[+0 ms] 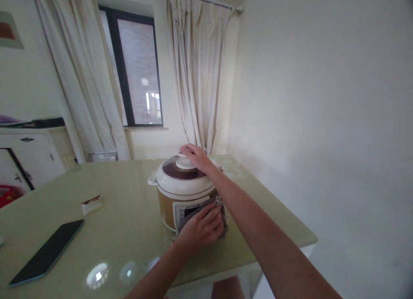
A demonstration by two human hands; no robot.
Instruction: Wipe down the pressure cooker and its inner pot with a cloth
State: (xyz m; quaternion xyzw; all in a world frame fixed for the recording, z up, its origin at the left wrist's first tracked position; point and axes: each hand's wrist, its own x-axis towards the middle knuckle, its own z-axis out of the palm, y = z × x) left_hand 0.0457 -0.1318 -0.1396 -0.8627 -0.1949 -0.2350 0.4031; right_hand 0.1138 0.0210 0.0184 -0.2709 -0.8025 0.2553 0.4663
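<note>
An electric pressure cooker [167, 211] with a white and dark brown lid [172, 170] stands upright on the table, its control panel towards me. My left hand [203, 228] presses a grey-brown cloth [225, 226] against the front panel, with fingers bent over it. The cloth covers much of the panel and hangs down by the base. Over the top of the lid lies my right hand [198, 157], its fingers curled around the far side of the round lid handle [185, 163]. That forearm hides the cooker's right side.
The pale green tabletop [122, 191] has a glossy surface. At the left lie a dark flat tablet-like object [48, 251] and a small white packet [92, 204]. A bare wall [322, 118] rises along the right. Curtains [196, 66] and a white cabinet [35, 155] are behind.
</note>
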